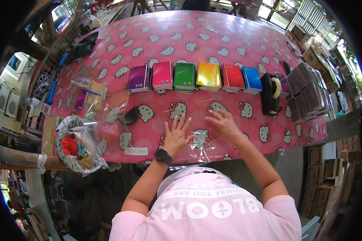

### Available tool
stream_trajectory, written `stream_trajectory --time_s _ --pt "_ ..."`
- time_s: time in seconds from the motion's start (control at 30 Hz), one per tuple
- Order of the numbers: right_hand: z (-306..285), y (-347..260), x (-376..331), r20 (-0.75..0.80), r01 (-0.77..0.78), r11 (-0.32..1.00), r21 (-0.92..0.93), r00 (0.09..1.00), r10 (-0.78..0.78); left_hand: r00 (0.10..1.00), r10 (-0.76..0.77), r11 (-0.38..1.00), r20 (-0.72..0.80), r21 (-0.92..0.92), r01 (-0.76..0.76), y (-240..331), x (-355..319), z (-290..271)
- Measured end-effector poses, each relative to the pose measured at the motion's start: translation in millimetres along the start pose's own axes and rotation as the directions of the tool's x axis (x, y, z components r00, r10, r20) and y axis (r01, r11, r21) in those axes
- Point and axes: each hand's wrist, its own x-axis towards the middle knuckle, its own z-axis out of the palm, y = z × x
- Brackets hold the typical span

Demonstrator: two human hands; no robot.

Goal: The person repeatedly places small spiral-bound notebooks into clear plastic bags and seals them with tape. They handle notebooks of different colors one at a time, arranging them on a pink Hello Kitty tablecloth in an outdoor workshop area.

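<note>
My left hand [176, 136], with a dark watch [163, 156] on its wrist, lies flat with fingers spread near the table's front edge. My right hand [224, 125] rests just to its right, palm down, fingers apart. Under and between them is a shiny clear plastic sheet or bag [203, 152]; its full outline is hard to make out. Beyond the hands stands a row of small spiral notebook stacks: purple [138, 78], pink [162, 74], green [184, 75], yellow [208, 74], red [233, 76] and blue [251, 78]. Neither hand touches them.
A black tape dispenser [271, 98] stands right of the row, beside tall piles of notebooks [307, 90]. At left lie a blue pen [91, 92], clear plastic packaging and a round black object [129, 116]. A fabric-lined basket [77, 146] sits at the front left corner.
</note>
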Motion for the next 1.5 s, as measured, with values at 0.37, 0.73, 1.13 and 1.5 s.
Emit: stream_trajectory --time_s 0.37,0.73,1.13,1.5 --pt "17.5 -26.0 31.8 -0.154 -0.267 0.963 0.028 0.951 0.268 1.000 0.021 1.000 -0.006 0.011 -0.021 -44.6 15.4 -2.4" --pt "66.7 -116.9 285.1 -0.317 0.070 0.982 -0.175 0.940 -0.124 0.959 -0.108 0.973 -0.261 -0.224 0.049 -76.8 -3.0 -8.2" --pt "-28.9 -121.3 239.3 -0.066 0.248 0.495 0.833 0.932 -0.356 0.814 -0.561 0.476 -0.147 -0.863 0.172 -150.3 -0.4 -117.1" --pt "-12.3 -84.8 228.1 -0.595 0.134 0.893 0.430 0.786 0.169 0.793 -0.460 -0.599 0.399 -0.799 0.055 -57.5 17.3 -23.7"
